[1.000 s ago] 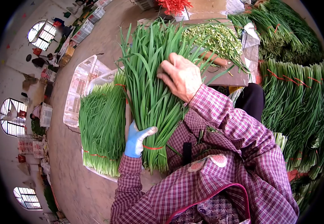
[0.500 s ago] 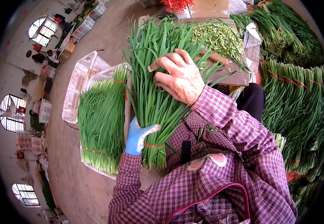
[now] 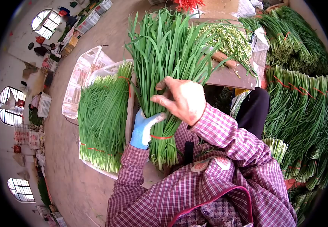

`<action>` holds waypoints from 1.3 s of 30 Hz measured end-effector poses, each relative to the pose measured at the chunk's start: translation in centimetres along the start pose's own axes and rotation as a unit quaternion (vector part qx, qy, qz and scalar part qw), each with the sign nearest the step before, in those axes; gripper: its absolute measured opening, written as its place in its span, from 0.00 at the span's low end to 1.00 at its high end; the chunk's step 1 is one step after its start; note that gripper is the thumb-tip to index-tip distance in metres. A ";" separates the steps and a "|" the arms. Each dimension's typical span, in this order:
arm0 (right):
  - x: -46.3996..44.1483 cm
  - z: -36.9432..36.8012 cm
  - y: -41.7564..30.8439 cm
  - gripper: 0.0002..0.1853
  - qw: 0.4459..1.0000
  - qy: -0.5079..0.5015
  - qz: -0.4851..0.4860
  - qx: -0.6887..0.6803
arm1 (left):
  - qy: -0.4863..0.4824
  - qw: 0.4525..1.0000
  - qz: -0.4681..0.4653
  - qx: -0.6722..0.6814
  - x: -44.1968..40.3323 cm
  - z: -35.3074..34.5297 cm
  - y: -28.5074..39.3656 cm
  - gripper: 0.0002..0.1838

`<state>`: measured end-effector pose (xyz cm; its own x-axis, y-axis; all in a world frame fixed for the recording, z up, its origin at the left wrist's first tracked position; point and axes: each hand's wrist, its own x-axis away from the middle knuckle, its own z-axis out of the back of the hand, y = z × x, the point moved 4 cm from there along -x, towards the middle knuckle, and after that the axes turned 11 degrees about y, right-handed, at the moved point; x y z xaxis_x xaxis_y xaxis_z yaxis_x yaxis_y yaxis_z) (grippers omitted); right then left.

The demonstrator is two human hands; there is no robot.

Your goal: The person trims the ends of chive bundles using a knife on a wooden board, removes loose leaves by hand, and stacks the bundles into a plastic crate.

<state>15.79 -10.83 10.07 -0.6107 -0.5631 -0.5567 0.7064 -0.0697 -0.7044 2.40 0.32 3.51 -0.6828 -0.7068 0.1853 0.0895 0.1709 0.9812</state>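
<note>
A bunch of garlic chives [image 3: 164,56], tied with a red band [image 3: 161,137] near its pale cut ends, stands in front of my chest, its long leaves pointing away. My left hand [image 3: 143,128], in a blue and white glove, is closed around the bunch just above the band, thumb across the front. Over the middle of the leaves is my bare right hand [image 3: 184,99]. Its thumb and forefinger are bent and apart, with a gap between them; the other fingers are partly hidden. I cannot tell whether the fingertips touch the leaves.
On the left, a white crate [image 3: 129,109] holds tied chives [image 3: 103,117]; another crate [image 3: 77,87] lies behind it. A low board [image 3: 228,78] bears trimmings [image 3: 224,36] and a wooden handle [image 3: 223,59]. Stacked chives [image 3: 296,109] line the right side, and red ties [image 3: 188,4] are at the back.
My right hand has moved down the leaves toward my left hand, and its fingers have come off the upper leaves. My left hand keeps hold of the bunch. The view has shifted slightly.
</note>
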 end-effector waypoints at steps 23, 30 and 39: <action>9.0 -6.4 -1.8 0.09 0.936 -0.124 -0.039 -0.327 | -0.228 0.934 0.171 0.215 -3.6 7.1 -15.1 0.24; 11.4 -2.6 -6.3 0.12 0.623 -0.492 -0.217 -0.568 | 0.005 0.980 0.075 0.184 -1.3 2.8 -6.8 0.20; 8.8 0.9 7.8 0.44 0.951 -0.254 -0.136 -0.110 | 0.022 0.979 -0.004 0.201 -1.6 3.4 -4.0 0.23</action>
<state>16.26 -17.04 0.03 -0.4684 -0.8783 -0.0955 0.4219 -0.1274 -0.8977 0.67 3.14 -0.85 -0.6494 -0.7369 0.1876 -0.2146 0.4143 0.8845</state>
